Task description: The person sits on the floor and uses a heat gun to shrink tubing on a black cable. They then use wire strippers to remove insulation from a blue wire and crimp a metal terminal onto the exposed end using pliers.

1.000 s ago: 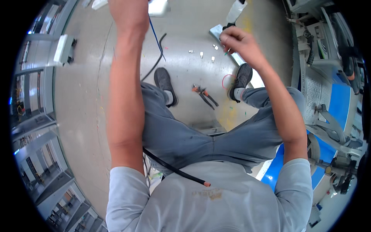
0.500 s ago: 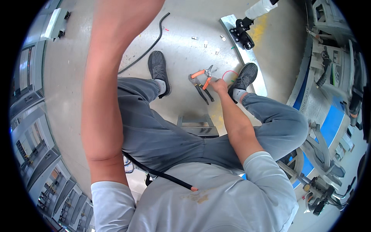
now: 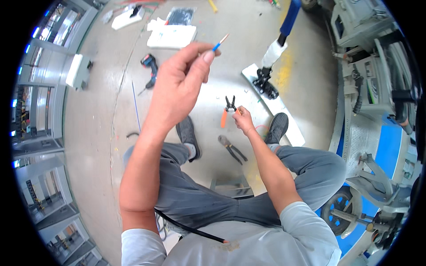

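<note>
- High in the upper middle of the frame, the left hand [image 3: 179, 86] is raised, thumb and forefinger pinched shut on a short blue wire [image 3: 218, 44]; its tip looks bare and coppery, so the stripping of that end seems done.
- Lower, near the centre, the right hand [image 3: 243, 120] reaches to the floor and closes its fingers on the orange-handled stripper [image 3: 227, 111], whose dark head points toward the top of the frame. Whether the tool is already lifted off the floor or only gripped cannot be told.
- Just below that hand, between the two shoes, grey pliers [image 3: 231, 149] lie on the floor untouched, apart from the stripper.
- A black cable [image 3: 188, 228] runs across the lap at the lower middle, its end bare-looking; no hand is on it.
- Judged from this, the work stands midway: one wire end is prepared and held up for a look, the tool is back in hand or nearly so, and any further cutting or stripping is not yet begun.
- At the upper left, a cordless drill [image 3: 150, 66] lies on the floor, with a flat white box [image 3: 172, 36] beyond it toward the top edge.
- To the right of the raised hand, a white post on a black foot [image 3: 265, 82] stands on a pale plate.
- Along the right edge stands grey machinery with blue panels [image 3: 386, 146], well apart from both hands.
</note>
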Demonstrator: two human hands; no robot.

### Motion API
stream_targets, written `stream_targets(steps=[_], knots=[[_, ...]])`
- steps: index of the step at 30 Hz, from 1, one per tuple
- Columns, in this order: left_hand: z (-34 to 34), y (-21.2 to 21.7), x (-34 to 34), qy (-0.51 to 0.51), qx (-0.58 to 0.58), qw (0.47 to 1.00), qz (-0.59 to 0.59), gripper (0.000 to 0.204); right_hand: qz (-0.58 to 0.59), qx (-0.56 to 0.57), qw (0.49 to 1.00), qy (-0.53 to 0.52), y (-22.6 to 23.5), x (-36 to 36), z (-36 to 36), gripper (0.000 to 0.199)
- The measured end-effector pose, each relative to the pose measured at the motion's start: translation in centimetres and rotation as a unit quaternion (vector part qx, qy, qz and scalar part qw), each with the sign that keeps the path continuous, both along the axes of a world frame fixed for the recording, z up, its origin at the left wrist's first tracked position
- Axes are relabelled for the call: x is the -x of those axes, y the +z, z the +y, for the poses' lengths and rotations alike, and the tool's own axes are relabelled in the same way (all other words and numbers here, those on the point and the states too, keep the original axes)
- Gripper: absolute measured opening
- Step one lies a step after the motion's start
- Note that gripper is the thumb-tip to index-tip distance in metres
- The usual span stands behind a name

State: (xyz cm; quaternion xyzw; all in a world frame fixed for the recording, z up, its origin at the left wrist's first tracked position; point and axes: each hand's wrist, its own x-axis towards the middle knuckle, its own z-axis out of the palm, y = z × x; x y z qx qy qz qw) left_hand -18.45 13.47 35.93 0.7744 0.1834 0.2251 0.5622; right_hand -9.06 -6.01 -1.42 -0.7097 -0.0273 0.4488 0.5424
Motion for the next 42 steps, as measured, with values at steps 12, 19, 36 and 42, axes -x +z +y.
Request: stream_targets(steps=[12, 19, 36, 42], knots=[[-3.1, 1.3, 0.2, -0.028, 0.042, 0.997, -0.058, 0.020, -0.183, -0.222, 0.947, 0.145, 37.1, -4.5, 0.0, 0.036], [-4.6, 0.8, 0.4, -0.058, 0.083, 0.991, -0.088, 0.019, 0.099, -0.365, 0.920, 0.101, 36.5, 0.3, 0.2, 0.046], [-5.5, 1.7, 1.0, -0.052, -0.011, 0.993, -0.101, 0.019, -0.434, -0.156, 0.881, 0.101, 38.1, -1.2, 0.1, 0.063], [-5.4, 1.3, 1.0, -0.076, -0.004, 0.989, -0.129, 0.021, -0.598, -0.102, 0.788, 0.099, 38.9, -1.4, -0.6, 0.073]])
